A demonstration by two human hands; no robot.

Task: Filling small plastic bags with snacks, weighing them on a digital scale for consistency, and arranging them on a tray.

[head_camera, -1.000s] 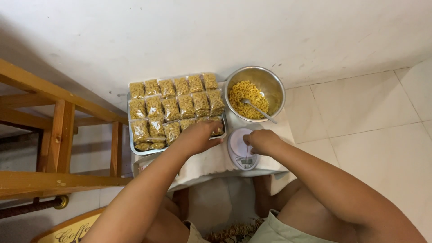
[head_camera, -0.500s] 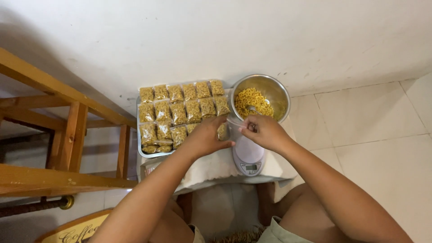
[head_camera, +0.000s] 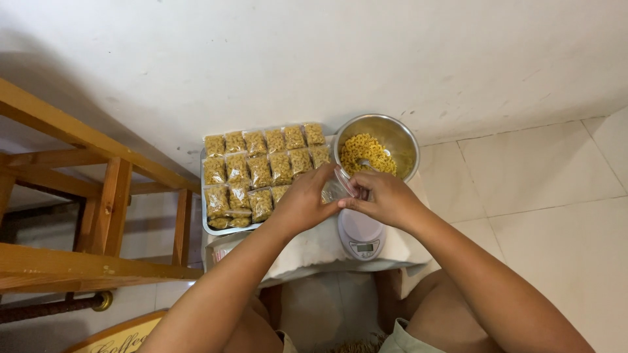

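Observation:
Both my hands meet over a small clear plastic bag [head_camera: 338, 187], which looks empty. My left hand [head_camera: 303, 202] pinches its left side and my right hand [head_camera: 381, 198] grips its right edge. Under my right hand a small white kitchen scale [head_camera: 362, 236] rests on a white cloth. Just beyond the bag a steel bowl [head_camera: 404, 140] holds yellow curly pasta [head_camera: 366, 150] and a spoon. To the left a metal tray [head_camera: 204, 216] carries several filled bags of pasta [head_camera: 260, 167] in rows.
The low stand has a white cloth [head_camera: 314, 245] over it and stands against a white wall. Wooden furniture rails [head_camera: 85, 196] run along the left. White floor tiles [head_camera: 543, 189] spread to the right. My knees are below the stand.
My left hand left the tray's near corner and my right hand left the scale. Both rose and came together, taking hold of the clear bag.

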